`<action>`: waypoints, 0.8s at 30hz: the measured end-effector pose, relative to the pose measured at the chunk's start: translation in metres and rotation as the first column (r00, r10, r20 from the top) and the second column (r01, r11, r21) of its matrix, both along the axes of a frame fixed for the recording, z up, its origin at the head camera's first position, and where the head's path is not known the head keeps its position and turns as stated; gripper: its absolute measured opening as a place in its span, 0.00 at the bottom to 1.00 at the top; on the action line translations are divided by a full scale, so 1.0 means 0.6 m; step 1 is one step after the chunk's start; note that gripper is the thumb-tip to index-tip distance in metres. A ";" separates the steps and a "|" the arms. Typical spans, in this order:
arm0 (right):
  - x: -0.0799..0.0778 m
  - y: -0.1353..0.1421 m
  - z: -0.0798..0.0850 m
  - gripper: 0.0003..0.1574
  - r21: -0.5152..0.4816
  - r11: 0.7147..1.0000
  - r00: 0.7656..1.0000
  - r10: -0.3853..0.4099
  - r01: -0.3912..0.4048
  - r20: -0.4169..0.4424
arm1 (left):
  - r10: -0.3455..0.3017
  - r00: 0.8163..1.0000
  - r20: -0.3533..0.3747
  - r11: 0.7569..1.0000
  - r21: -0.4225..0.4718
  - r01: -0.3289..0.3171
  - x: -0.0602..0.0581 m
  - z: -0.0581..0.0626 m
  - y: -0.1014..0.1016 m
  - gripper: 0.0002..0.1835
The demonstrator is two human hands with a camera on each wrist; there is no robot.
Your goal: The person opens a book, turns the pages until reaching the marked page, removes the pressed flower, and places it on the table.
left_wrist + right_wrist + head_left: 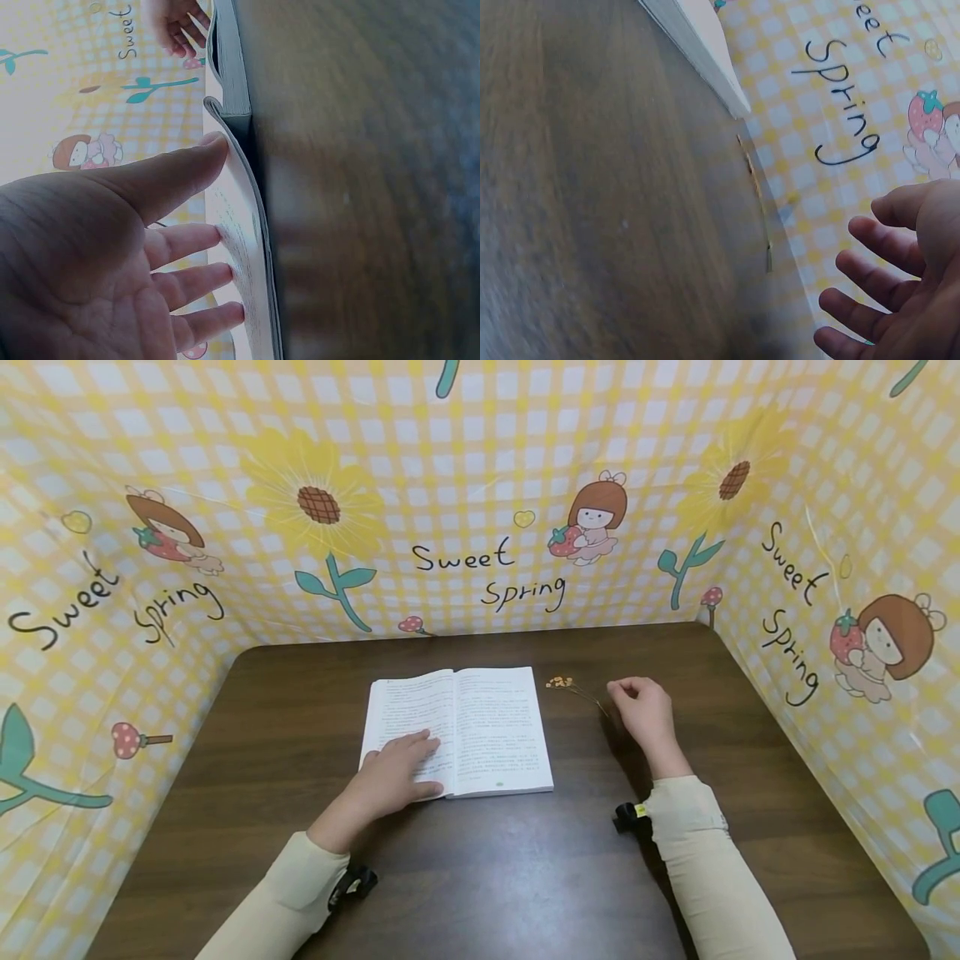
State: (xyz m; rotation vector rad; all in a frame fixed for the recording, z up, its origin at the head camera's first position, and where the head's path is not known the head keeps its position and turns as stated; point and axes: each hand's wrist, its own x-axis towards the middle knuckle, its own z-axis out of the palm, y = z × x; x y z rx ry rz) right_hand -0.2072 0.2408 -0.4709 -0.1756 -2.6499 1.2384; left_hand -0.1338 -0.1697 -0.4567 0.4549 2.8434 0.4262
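An open book (498, 727) with printed pages lies on the table. Across its left page rests my left hand (397, 770), fingers spread and thumb near the bottom edge by the spine. In the left wrist view the fingertips of the left hand (112, 255) touch the page. A small dried flower sprig (573, 687) with orange-yellow heads and a thin stem lies just right of the book. My right hand (647, 710) is above the table beside the stem's end. In the right wrist view the right hand (900, 277) is apart from the sprig (759, 202), fingers loosely bent, holding nothing.
The dark brown wooden table (495, 877) carries the book and sprig. A yellow-checked cloth (465, 460) with flowers and cartoon figures rises around its back and sides. Black wrist cameras (352, 887) sit at both cuffs.
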 end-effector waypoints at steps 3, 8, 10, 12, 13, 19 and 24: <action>0.003 -0.001 0.006 0.24 -0.008 1.000 1.000 0.026 -0.026 0.004 | 0.009 1.000 -0.002 1.000 0.019 -0.009 -0.003 -0.002 -0.001 0.42; 0.006 -0.007 0.016 0.23 -0.043 0.997 0.998 0.060 -0.060 0.004 | 0.018 1.000 -0.003 0.999 0.043 -0.018 -0.005 -0.002 -0.003 0.42; 0.007 -0.013 0.022 0.23 -0.073 0.993 0.996 0.090 -0.089 0.008 | 0.019 1.000 -0.004 0.999 0.049 -0.019 -0.004 -0.001 -0.004 0.42; 0.007 -0.021 0.028 0.23 -0.099 0.987 0.992 0.126 -0.125 0.007 | 0.020 1.000 -0.004 0.998 0.058 -0.020 -0.004 0.000 -0.005 0.42; 0.008 -0.024 0.030 0.24 -0.109 0.983 0.989 0.147 -0.145 0.007 | 0.018 1.000 -0.005 0.998 0.061 -0.018 -0.004 0.000 -0.006 0.42; 0.009 -0.045 0.036 0.23 -0.127 0.971 0.979 0.204 -0.202 0.004 | 0.010 1.000 0.005 0.997 0.076 -0.010 -0.003 0.003 -0.004 0.42; 0.012 -0.063 0.038 0.23 -0.140 0.963 0.972 0.236 -0.232 0.014 | 0.003 1.000 0.009 0.999 0.052 -0.003 -0.001 0.006 -0.003 0.42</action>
